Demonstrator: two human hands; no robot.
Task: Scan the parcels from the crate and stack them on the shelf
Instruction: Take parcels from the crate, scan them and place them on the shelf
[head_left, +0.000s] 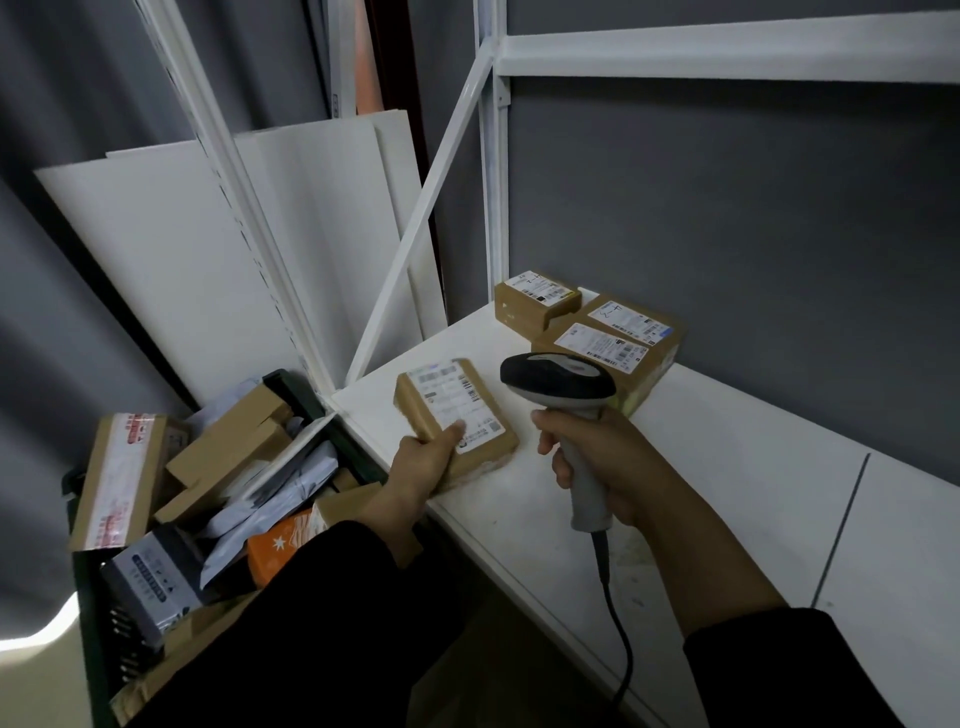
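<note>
**One parcel in hand, scanner right next to it**

So the parcel (457, 415) is a flat brown box, white label up, sitting over the front left corner of the shelf (727, 467). I can't tell if it's actually resting on the board or held just above it. The left hand (421, 462) grips its near corner, with the thumb on top at the label's edge and the fingers curled underneath.

The right hand (597, 457) has one scanner (558, 384), with its fingers (548, 434) clamped round the grey handle. The black head hangs over the shelf, just right of the parcel and not touching it. One cable (618, 623) drops from the handle's base, past the shelf's front edge.

Further back, in the shelf's rear corner, there's a group of boxes (602, 338) with three labels showing in total. A small one sits at the back with one label. Touching it is a wider brown block with two labels, and I can't say if that's one box or two.

Down on the left, below shelf level, is one dark green crate (93, 649) heaped with parcels: several brown boxes, a few grey mailer bags and one orange pack. It's too jumbled for a proper count.

Behind the crate, a few white boards (182, 260) lean on the grey wall.
</note>
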